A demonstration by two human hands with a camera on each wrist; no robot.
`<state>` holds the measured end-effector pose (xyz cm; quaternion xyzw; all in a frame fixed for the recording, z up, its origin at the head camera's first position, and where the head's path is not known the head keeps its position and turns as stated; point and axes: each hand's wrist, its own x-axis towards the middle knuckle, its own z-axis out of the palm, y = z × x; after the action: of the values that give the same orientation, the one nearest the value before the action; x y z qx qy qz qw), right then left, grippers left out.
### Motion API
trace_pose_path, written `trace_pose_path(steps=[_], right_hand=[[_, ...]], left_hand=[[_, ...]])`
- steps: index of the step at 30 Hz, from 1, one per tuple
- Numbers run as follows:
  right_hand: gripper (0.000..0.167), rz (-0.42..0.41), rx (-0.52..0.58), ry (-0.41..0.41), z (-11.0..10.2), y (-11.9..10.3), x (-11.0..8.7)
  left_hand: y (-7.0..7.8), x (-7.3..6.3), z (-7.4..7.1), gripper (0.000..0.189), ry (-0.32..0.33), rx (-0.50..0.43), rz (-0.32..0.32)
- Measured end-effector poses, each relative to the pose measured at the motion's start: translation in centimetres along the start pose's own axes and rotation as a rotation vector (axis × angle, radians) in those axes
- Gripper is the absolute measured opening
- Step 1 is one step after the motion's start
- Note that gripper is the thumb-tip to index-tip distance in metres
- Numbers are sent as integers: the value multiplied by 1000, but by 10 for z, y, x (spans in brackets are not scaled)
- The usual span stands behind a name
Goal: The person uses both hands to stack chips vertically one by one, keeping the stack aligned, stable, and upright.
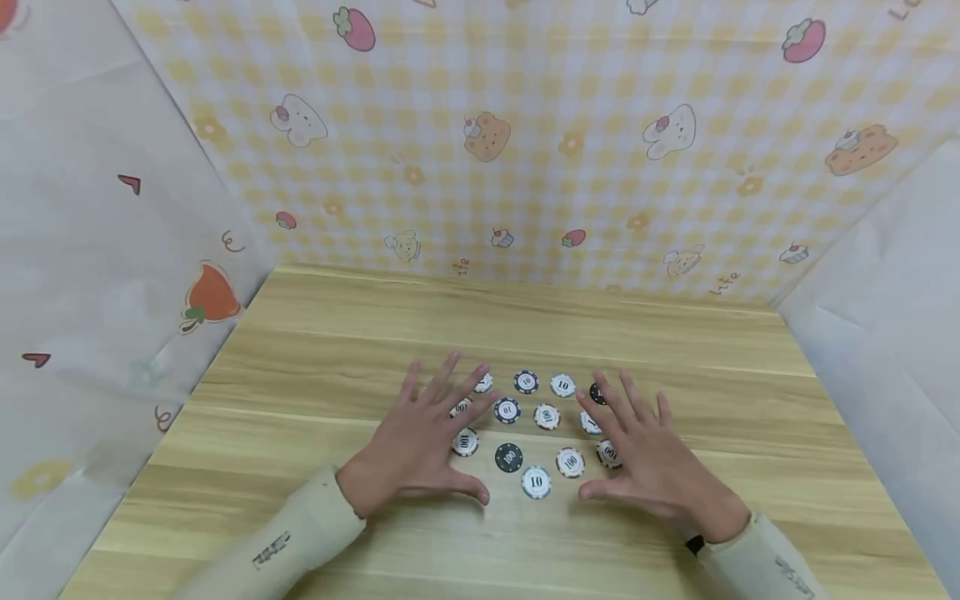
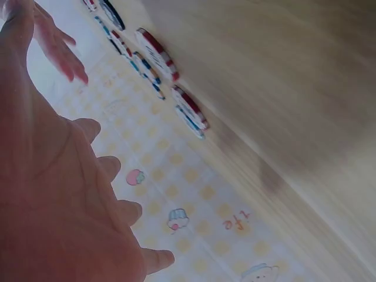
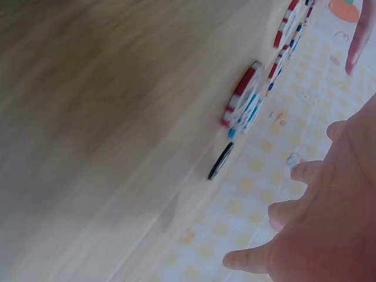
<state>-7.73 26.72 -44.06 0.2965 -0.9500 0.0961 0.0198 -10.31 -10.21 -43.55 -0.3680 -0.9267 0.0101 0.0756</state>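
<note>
Several poker chips lie flat on the table between my hands in the head view. A black 100 chip (image 1: 508,457), a light-blue-edged 10 chip (image 1: 536,482) and a 100 chip (image 1: 570,462) are nearest me. Fingers spread, my left hand (image 1: 420,446) hovers at the left side, partly covering a few chips. My right hand (image 1: 652,458) is spread likewise at the right side and hides parts of others, including a black chip (image 1: 599,394). Both hands hold nothing. Red-edged chips (image 2: 157,54) show beside the left palm in the left wrist view; a red-edged chip (image 3: 242,94) appears in the right.
The chips rest on a light wood-grain table (image 1: 360,308). Behind it rises a yellow checked cloth (image 1: 420,83) with cartoon prints. White sheets (image 1: 67,250) hang at the left and right sides.
</note>
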Motion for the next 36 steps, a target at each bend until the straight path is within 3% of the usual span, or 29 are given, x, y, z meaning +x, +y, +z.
trace_pose_path(steps=[12,18,28,36], right_hand=[[134,42,-36,8,3,18,-16],[138,32,-57,13,6,20,-20],[133,-75,-63,50,7,8,-17],[119,-146,-83,120,9,-5,-9]], left_hand=[[-19,-19,8,132,-18,-16,-53],[-19,-29,10,134,-14,-13,-53],[11,-26,-1,119,-47,-116,-13],[50,-25,-6,90,-175,-97,63]])
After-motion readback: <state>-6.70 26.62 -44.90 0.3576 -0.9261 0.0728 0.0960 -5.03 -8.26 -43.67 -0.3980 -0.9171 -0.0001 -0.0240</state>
